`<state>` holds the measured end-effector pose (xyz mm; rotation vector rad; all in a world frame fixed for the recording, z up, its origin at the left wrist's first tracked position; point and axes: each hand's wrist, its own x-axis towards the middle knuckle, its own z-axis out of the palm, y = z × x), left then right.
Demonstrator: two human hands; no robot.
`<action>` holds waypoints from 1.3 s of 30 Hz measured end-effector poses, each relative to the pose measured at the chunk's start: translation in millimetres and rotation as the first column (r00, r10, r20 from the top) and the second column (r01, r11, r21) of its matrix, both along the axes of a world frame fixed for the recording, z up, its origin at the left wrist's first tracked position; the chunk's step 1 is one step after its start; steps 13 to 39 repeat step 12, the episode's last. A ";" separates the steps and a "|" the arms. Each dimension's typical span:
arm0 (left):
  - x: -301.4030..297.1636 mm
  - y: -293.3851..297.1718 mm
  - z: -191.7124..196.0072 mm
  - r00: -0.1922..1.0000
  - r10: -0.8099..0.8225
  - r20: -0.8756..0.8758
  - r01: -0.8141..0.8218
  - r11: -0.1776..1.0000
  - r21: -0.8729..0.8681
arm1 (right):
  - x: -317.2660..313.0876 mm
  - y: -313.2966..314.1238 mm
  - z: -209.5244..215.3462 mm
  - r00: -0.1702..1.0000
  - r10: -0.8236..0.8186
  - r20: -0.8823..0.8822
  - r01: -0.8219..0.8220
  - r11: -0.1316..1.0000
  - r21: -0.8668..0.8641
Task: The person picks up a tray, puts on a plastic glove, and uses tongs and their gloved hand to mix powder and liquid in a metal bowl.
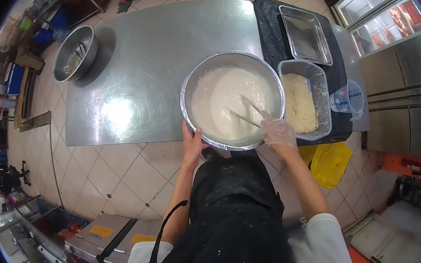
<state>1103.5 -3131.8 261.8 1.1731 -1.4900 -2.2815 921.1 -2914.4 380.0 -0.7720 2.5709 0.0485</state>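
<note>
A large metal bowl (189, 85) of creamy white batter (220, 93) stands at the near edge of the steel table. Bare, my left hand (193, 142) grips the bowl's near-left rim. In a clear plastic glove, my right hand (277, 132) is closed on metal tongs (245, 119), whose two arms are spread apart with their tips in the batter. Whether the tips hold anything beneath the surface is hidden. Right of the bowl sits a grey plastic tub (327, 111) with pale yellow crumbs (299, 102).
On black plastic sheeting (271, 29) at the right lie a steel tray (307, 36) and a clear measuring jug (348, 99). Another metal bowl (87, 47) stands at the table's left edge. A yellow object (331, 163) is below the table's right side. Steel refrigerators (407, 86) line the right.
</note>
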 end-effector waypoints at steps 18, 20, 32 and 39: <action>13.8 -0.1 1.6 0.998 0.025 0.056 -0.030 0.995 0.098 | 13.8 29.6 9.5 0.989 -0.128 0.074 0.117 0.983 0.140; 13.8 -0.1 1.6 0.998 0.025 0.056 -0.030 0.995 0.098 | 13.8 29.6 9.5 0.989 -0.128 0.074 0.117 0.983 0.140; 13.8 -0.1 1.6 0.998 0.025 0.056 -0.030 0.995 0.098 | 13.8 29.6 9.5 0.989 -0.128 0.074 0.117 0.983 0.140; 13.8 -0.1 1.6 0.998 0.025 0.056 -0.030 0.995 0.098 | 13.8 29.6 9.5 0.989 -0.128 0.074 0.117 0.983 0.140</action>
